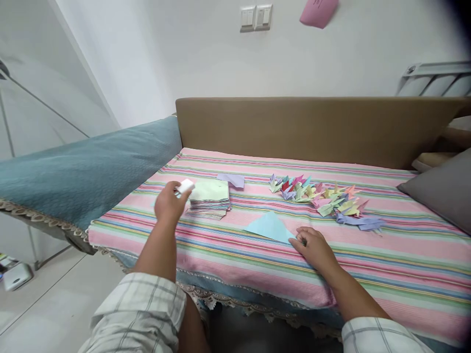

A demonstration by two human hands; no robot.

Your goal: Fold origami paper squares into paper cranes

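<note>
My left hand is closed around a small white block-shaped object, raised just beside a stack of coloured paper with a pale green sheet on top. What kind of object the white block is, I cannot make out. On the striped cloth lies a light blue sheet of paper, folded into a triangle. My right hand has its thumb and curled fingers at the triangle's right corner. Behind the stack rests a loose lilac sheet. Several folded paper cranes lie in a cluster to the right.
The striped cloth covers a sofa seat with a brown backrest. A blue-covered armrest slopes at the left. A grey cushion sits at the right. Light switches and a pink paper are on the wall.
</note>
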